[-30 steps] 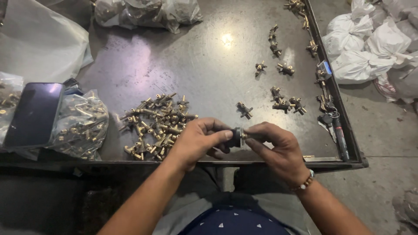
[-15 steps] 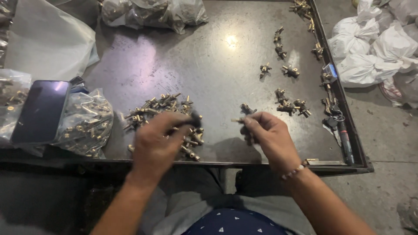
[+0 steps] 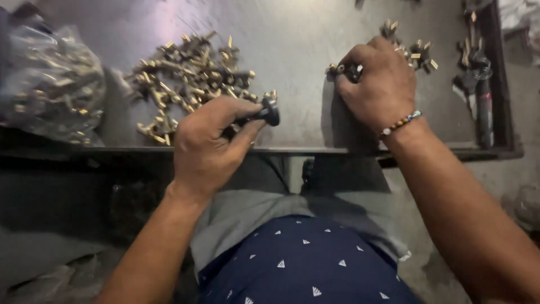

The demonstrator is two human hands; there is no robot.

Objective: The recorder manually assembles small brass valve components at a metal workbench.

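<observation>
Grey metal table (image 3: 304, 45) is gleaming; left hand (image 3: 208, 149) is pinching 1 dark fitting (image 3: 269, 111) at its edge, right hand (image 3: 378, 84) is clamping another fitting (image 3: 344, 70). Loose grip risks dropping it.

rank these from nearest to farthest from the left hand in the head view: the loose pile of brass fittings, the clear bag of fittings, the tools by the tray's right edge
1. Loose pile of brass fittings: just beyond the left hand, slightly to its left.
2. Clear bag of fittings: at the far left of the tray.
3. Tools: along the tray's right edge, past the right hand.
</observation>
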